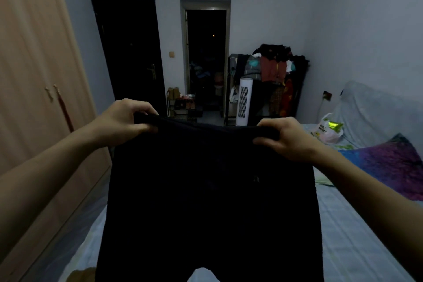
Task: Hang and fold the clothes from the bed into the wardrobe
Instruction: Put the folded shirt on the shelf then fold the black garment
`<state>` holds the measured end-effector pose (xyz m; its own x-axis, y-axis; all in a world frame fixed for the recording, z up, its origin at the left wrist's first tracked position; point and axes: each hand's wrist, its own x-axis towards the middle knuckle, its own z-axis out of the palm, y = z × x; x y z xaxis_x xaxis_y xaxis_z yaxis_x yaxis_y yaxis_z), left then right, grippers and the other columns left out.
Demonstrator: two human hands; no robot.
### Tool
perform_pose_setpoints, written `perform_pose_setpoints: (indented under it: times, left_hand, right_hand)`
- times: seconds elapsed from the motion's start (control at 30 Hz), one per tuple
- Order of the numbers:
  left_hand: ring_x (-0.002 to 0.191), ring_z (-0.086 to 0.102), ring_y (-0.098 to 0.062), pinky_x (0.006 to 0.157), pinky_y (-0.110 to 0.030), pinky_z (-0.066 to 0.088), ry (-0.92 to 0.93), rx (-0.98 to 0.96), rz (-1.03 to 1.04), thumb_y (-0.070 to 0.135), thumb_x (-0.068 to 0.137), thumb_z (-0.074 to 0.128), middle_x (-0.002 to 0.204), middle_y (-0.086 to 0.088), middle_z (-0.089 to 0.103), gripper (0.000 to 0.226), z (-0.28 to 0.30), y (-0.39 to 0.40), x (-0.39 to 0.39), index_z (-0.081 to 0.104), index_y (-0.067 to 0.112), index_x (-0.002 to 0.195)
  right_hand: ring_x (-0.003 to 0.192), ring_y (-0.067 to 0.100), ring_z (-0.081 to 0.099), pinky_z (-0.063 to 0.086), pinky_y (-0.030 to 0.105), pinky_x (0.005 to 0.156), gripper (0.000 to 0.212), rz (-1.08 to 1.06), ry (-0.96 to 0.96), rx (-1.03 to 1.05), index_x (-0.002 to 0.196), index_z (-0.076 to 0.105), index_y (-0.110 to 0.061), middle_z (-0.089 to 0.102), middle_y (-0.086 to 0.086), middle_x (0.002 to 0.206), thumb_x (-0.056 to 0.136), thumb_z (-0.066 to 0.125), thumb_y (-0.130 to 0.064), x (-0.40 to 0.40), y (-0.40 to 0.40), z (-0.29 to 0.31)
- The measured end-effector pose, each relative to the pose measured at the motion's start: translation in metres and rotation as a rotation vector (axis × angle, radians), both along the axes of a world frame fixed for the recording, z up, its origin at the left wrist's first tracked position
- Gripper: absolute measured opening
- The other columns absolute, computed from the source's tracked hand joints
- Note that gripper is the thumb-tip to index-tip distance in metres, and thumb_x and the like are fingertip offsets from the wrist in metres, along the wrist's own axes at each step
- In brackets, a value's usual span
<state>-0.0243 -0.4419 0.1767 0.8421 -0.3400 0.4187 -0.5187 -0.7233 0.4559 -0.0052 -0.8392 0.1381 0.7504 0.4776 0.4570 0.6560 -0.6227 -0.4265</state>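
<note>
Dark black trousers (210,201) hang spread out in front of me, held up by the waistband above the bed (357,236). My left hand (123,121) grips the waistband's left corner, my right hand (286,137) grips its right corner. The two legs drop down out of view at the bottom, with a gap between them. The wardrobe (39,98), pale wood with closed doors, stands along the left side.
A colourful purple-blue pillow (393,165) and a plastic bag (327,130) lie on the bed at right. Ahead stand a white tower fan (243,101), a loaded clothes rack (274,75), a dark door (130,52) and an open doorway (206,62).
</note>
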Motion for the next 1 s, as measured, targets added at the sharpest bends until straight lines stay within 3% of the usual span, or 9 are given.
perform_pose_setpoints:
  times: [0.13, 0.27, 0.37, 0.43, 0.53, 0.6, 0.7, 0.83, 1.0]
  left_hand:
    - [0.082, 0.069, -0.004, 0.070, -0.013, 0.050, -0.031, 0.067, -0.139, 0.034, 0.068, 0.082, 0.091, 0.014, 0.071, 0.035, 0.017, -0.013, -0.013, 0.071, 0.028, 0.101]
    - [0.080, 0.067, 0.000, 0.066, -0.008, 0.047, -0.116, 0.069, -0.146, 0.036, 0.068, 0.084, 0.087, 0.014, 0.070, 0.037, 0.027, -0.027, -0.018, 0.071, 0.028, 0.101]
    - [0.079, 0.067, -0.001, 0.064, -0.009, 0.046, -0.123, 0.066, -0.126, 0.031, 0.075, 0.081, 0.085, 0.010, 0.069, 0.025, 0.026, -0.022, -0.019, 0.070, 0.028, 0.098]
    - [0.077, 0.065, -0.003, 0.063, -0.011, 0.044, -0.132, 0.100, -0.106, 0.024, 0.080, 0.079, 0.083, 0.009, 0.068, 0.019, 0.024, -0.014, -0.019, 0.068, 0.030, 0.094]
    - [0.075, 0.065, -0.008, 0.065, -0.022, 0.047, -0.118, 0.125, -0.073, 0.013, 0.083, 0.077, 0.082, 0.006, 0.067, 0.022, 0.020, -0.002, -0.015, 0.065, 0.030, 0.091]
    - [0.075, 0.065, -0.011, 0.065, -0.029, 0.047, -0.100, 0.098, -0.065, 0.010, 0.084, 0.075, 0.081, 0.005, 0.067, 0.023, 0.017, 0.005, -0.013, 0.065, 0.029, 0.092]
    - [0.073, 0.064, -0.006, 0.066, -0.023, 0.045, -0.057, 0.071, -0.080, 0.010, 0.085, 0.074, 0.081, 0.010, 0.067, 0.025, 0.012, 0.012, -0.012, 0.065, 0.032, 0.093]
    - [0.074, 0.069, -0.005, 0.065, -0.019, 0.050, 0.047, 0.012, -0.151, 0.012, 0.084, 0.074, 0.084, 0.005, 0.071, 0.023, 0.002, 0.012, -0.017, 0.068, 0.033, 0.093]
    - [0.081, 0.072, -0.014, 0.069, -0.018, 0.052, 0.153, -0.161, -0.244, 0.012, 0.080, 0.075, 0.089, -0.006, 0.073, 0.021, -0.005, -0.003, -0.021, 0.072, 0.031, 0.090]
  right_hand:
    - [0.084, 0.024, 0.058, 0.048, 0.034, 0.075, 0.016, -0.244, -0.273, -0.147, 0.103, 0.066, -0.012, 0.056, 0.004, 0.098, 0.091, 0.065, -0.021, 0.020, -0.010, 0.008]
    - [0.084, 0.030, 0.063, 0.052, 0.040, 0.075, 0.017, -0.313, -0.375, -0.016, 0.111, 0.059, -0.008, 0.067, 0.012, 0.097, 0.095, 0.056, -0.011, 0.024, -0.001, 0.010]
    - [0.078, 0.016, 0.062, 0.045, 0.014, 0.069, 0.018, -0.239, -0.302, 0.058, 0.113, 0.059, -0.010, 0.068, 0.007, 0.094, 0.096, 0.054, -0.007, 0.019, 0.002, 0.016]
    - [0.072, 0.003, 0.061, 0.042, 0.007, 0.062, 0.018, -0.143, -0.202, 0.065, 0.113, 0.058, -0.017, 0.066, -0.001, 0.089, 0.098, 0.051, -0.009, 0.013, 0.003, 0.018]
    - [0.058, 0.000, 0.056, 0.038, 0.010, 0.050, 0.015, -0.043, -0.148, 0.050, 0.109, 0.057, -0.023, 0.059, -0.008, 0.072, 0.100, 0.048, -0.013, 0.005, 0.008, 0.017]
    - [0.060, 0.001, 0.059, 0.042, 0.012, 0.052, 0.009, 0.051, -0.133, 0.055, 0.102, 0.061, -0.020, 0.062, -0.006, 0.071, 0.096, 0.059, -0.026, 0.000, 0.009, 0.019]
    - [0.066, 0.006, 0.067, 0.048, 0.014, 0.055, 0.030, 0.183, -0.053, 0.016, 0.091, 0.066, -0.023, 0.069, -0.009, 0.077, 0.073, 0.081, -0.041, -0.009, 0.007, 0.029]
    - [0.065, 0.000, 0.059, 0.039, 0.007, 0.058, 0.034, 0.145, -0.058, -0.110, 0.078, 0.056, -0.038, 0.061, -0.022, 0.077, 0.074, 0.085, -0.020, -0.006, 0.001, 0.033]
    - [0.068, 0.000, 0.060, 0.041, 0.010, 0.060, 0.026, 0.080, 0.046, -0.056, 0.079, 0.060, -0.033, 0.062, -0.020, 0.076, 0.078, 0.081, -0.018, -0.004, -0.015, 0.019]
